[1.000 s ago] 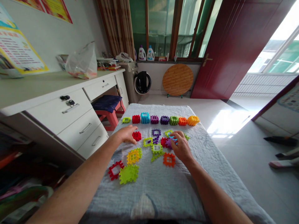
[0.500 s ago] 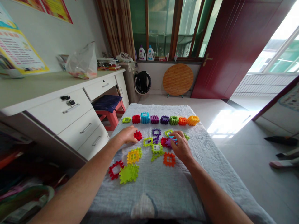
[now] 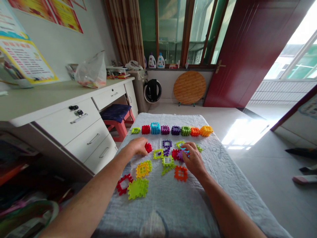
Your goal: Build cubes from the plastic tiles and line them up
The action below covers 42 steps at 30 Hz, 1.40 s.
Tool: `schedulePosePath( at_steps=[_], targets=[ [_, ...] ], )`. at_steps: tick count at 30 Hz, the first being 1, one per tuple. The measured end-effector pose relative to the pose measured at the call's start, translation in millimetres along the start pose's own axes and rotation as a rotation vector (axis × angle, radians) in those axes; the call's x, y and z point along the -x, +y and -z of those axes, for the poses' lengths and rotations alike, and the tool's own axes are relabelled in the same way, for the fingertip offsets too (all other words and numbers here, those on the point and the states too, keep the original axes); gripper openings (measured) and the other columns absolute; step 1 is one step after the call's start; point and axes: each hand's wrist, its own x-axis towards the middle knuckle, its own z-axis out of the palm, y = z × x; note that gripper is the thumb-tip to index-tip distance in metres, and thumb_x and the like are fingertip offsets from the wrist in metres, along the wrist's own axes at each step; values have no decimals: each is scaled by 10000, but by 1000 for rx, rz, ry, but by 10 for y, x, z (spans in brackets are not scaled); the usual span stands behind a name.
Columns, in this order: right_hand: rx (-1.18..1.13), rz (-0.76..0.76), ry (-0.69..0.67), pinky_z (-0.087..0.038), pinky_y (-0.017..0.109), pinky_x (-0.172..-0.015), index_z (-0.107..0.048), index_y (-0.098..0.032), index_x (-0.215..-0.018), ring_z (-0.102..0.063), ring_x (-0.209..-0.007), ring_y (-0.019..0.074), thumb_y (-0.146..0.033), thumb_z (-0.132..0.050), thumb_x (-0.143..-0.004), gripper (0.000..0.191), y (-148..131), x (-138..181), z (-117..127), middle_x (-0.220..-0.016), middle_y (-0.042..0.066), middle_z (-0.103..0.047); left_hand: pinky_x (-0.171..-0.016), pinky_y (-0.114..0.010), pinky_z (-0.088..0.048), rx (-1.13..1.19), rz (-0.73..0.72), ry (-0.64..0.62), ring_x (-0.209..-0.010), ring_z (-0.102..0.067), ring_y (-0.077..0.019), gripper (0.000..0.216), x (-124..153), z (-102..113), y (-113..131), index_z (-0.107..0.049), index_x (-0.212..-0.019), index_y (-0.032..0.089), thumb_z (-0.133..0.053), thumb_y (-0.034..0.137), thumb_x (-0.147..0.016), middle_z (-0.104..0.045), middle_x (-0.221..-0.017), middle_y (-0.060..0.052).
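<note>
My left hand (image 3: 137, 146) is curled round a red toothed block (image 3: 148, 147) on the cloth-covered table (image 3: 173, 201). My right hand (image 3: 193, 158) is bent over a heap of flat plastic tiles, its fingers pinching a blue and purple piece (image 3: 182, 153). Loose tiles lie between and before the hands: a yellow tile (image 3: 143, 169), a red frame (image 3: 123, 183), a large lime tile (image 3: 137, 188) and an orange tile (image 3: 180, 173). Behind them stands a row of built cubes (image 3: 173, 130) in several colours.
A white desk with drawers (image 3: 74, 122) runs along the left, a red stool (image 3: 118, 119) tucked beside it. Beyond the table are a washing machine (image 3: 151, 89), a round wooden board (image 3: 189, 87) and a dark red door (image 3: 247, 53). Tiled floor lies to the right.
My left hand has closed its fingers round the red block and shifted slightly right. The head camera tilted a little, lowering everything in view. My right hand stays on the tile heap.
</note>
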Motion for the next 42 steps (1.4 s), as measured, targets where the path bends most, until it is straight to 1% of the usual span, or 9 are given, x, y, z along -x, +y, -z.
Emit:
schedulePosePath(
  at_steps=[5, 11, 14, 20, 24, 27, 32, 36, 42],
  targets=[
    [3, 7, 5, -488, 357, -853, -612, -223, -988, -566, -969, 197, -159, -490, -804, 230, -11, 1, 5, -1062, 59, -538, -601, -285, -410, 11, -29, 33, -711, -624, -218, 252, 9, -14, -24, -661, -761, 203, -683, 323, -540, -700, -799, -44],
    [-5, 5, 2, -492, 351, -844, -620, -220, -970, -573, -947, 193, -159, -487, -810, 217, -28, 5, 1, -1053, 57, -542, -683, -263, -438, 30, -62, 145, -800, -635, -212, 322, 19, -38, -169, -661, -834, 196, -676, 367, -561, -701, -885, -49],
    [6, 23, 9, -485, 361, -858, -621, -217, -974, -568, -951, 197, -153, -483, -810, 224, -22, 7, -6, -1038, 59, -546, -767, -260, -443, 33, -44, 238, -915, -628, -220, 422, -59, 116, -302, -646, -967, 178, -643, 399, -607, -682, -1019, -75],
    [-1, 12, 5, -485, 359, -859, -620, -220, -987, -567, -963, 199, -153, -478, -805, 241, -17, 4, 4, -1057, 61, -547, -779, -257, -449, 8, -12, 310, -921, -624, -220, 444, -461, 472, -499, -641, -986, 173, -639, 386, -596, -678, -1015, -62],
    [10, 12, 25, -469, 356, -888, -608, -215, -987, -561, -973, 195, -144, -474, -808, 234, -17, 3, 19, -1056, 60, -550, -735, -255, -452, -24, -8, 275, -891, -627, -217, 463, -732, 536, -553, -652, -1000, 173, -655, 312, -558, -673, -1034, -61],
    [9, 17, 16, -470, 343, -884, -604, -215, -996, -557, -979, 192, -128, -475, -802, 249, -15, 7, 15, -1063, 60, -546, -679, -259, -448, -42, -1, 220, -854, -629, -226, 466, -849, 551, -561, -673, -978, 149, -672, 264, -527, -683, -997, -76],
    [-4, 39, -2, -469, 341, -896, -603, -222, -995, -561, -983, 193, -116, -476, -799, 257, -18, 15, 3, -1057, 57, -551, -619, -234, -427, -39, 17, 143, -799, -623, -200, 400, -925, 572, -537, -700, -924, 169, -673, 228, -529, -701, -902, -34],
    [-10, 36, 0, -482, 344, -878, -607, -224, -1000, -561, -982, 196, -119, -474, -802, 261, -26, 13, 6, -1064, 62, -550, -582, -228, -420, -23, 17, 91, -748, -619, -183, 394, -975, 561, -531, -696, -928, 152, -664, 223, -542, -702, -896, -36],
    [7, 55, 7, -475, 342, -889, -608, -218, -982, -563, -973, 192, -100, -477, -784, 265, -37, 7, 14, -1044, 57, -560, -604, -229, -444, -8, -5, 23, -768, -625, -195, 446, -1042, 545, -556, -676, -973, 151, -679, 249, -538, -704, -879, -27]
  ],
)
